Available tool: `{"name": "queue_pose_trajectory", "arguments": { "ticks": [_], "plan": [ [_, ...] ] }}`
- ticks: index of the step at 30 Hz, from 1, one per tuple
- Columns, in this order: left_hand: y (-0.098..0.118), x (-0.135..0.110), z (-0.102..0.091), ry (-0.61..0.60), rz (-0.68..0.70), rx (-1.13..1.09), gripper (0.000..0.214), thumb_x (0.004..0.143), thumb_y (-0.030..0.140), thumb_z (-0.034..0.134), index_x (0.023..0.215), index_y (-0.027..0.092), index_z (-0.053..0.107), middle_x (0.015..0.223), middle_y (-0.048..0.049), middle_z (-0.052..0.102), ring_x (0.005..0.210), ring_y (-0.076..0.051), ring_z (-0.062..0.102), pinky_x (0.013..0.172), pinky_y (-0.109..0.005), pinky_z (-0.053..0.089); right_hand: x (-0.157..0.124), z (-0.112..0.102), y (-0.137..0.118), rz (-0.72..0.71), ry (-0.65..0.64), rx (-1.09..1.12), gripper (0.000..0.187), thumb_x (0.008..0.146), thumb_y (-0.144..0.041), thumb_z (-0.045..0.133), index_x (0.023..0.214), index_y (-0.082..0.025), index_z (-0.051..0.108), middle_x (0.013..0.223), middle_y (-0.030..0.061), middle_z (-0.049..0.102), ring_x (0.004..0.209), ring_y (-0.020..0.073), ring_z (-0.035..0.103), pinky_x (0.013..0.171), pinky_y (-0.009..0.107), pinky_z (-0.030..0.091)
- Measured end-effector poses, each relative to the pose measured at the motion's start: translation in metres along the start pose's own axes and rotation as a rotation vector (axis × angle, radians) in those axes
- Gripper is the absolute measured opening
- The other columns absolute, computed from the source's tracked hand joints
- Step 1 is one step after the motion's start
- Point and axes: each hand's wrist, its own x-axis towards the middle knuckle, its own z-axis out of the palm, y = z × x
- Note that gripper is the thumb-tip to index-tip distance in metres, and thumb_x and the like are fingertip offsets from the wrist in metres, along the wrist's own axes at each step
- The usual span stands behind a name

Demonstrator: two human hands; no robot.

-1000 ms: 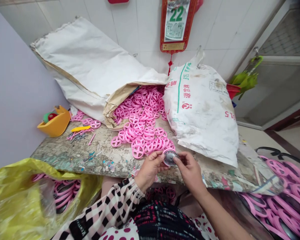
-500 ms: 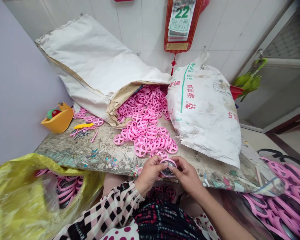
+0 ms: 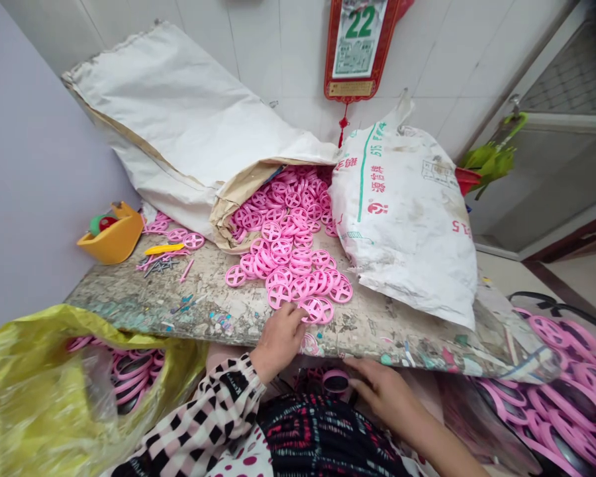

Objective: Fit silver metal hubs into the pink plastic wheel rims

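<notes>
The left hand (image 3: 278, 341) touches the nearest pink wheels (image 3: 320, 310) at the front of the pile (image 3: 283, 248) on the desk (image 3: 392, 328); whether its grip has closed on one I cannot tell. The right hand (image 3: 386, 392) hangs below the desk's edge, grip spread, just beside a dark-centred wheel (image 3: 336, 382).

White tiled wall (image 3: 302, 53) behind worn table (image 3: 392, 324), pale floor (image 3: 583, 281), apparently a framed door (image 3: 541, 175)
</notes>
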Motion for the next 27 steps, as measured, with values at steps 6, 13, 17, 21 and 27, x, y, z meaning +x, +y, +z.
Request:
{"name": "queue_pose_trajectory", "arguments": {
  "ticks": [6,13,17,21,27],
  "plan": [
    [0.006,0.008,0.008,-0.078,0.068,0.283,0.019,0.088,0.019,0.043,0.089,0.018,0.062,0.092,-0.0087,0.055,0.088,-0.021,0.051,0.075,-0.032,0.041,0.046,-0.047,0.031,0.124,0.439,-0.353,0.039,0.089,-0.037,0.039,0.109,-0.014,0.064,0.108,0.0141,0.065,0.102,0.0276,0.058,0.09,0.043,0.044],
    [0.012,0.001,0.005,-0.049,0.152,0.175,0.015,0.087,0.029,0.049,0.088,0.019,0.06,0.096,-0.0079,0.051,0.091,-0.022,0.049,0.078,-0.034,0.042,0.102,-0.068,0.056,0.336,0.45,-0.581,0.059,0.091,-0.046,0.034,0.137,-0.009,0.041,0.137,0.0209,0.044,0.127,0.0333,0.039,0.102,0.047,0.031],
    [0.006,0.008,0.012,-0.063,0.018,0.08,0.042,0.08,0.022,0.055,0.121,0.02,0.049,0.106,-0.0087,0.048,0.095,-0.021,0.052,0.083,-0.035,0.044,0.103,-0.051,0.046,0.23,0.386,-0.581,0.052,0.092,-0.043,0.034,0.134,-0.014,0.046,0.136,0.0159,0.047,0.126,0.0294,0.041,0.102,0.044,0.03],
    [0.003,0.016,0.016,-0.101,-0.023,0.015,0.049,0.077,0.019,0.055,0.125,0.019,0.046,0.114,-0.0105,0.051,0.107,-0.024,0.051,0.092,-0.037,0.04,0.089,-0.041,0.031,0.109,0.349,-0.648,0.042,0.091,-0.039,0.041,0.127,-0.02,0.053,0.125,0.0133,0.057,0.113,0.028,0.05,0.097,0.044,0.031],
    [0.006,0.018,0.02,-0.065,-0.183,-0.213,0.047,0.069,0.017,0.061,0.115,0.021,0.049,0.096,-0.0052,0.063,0.088,-0.022,0.06,0.079,-0.034,0.043,0.081,-0.053,0.033,0.217,0.352,-0.385,0.05,0.075,-0.034,0.063,0.123,-0.022,0.057,0.113,0.0123,0.061,0.104,0.0284,0.052,0.087,0.039,0.037]
  ]
}}
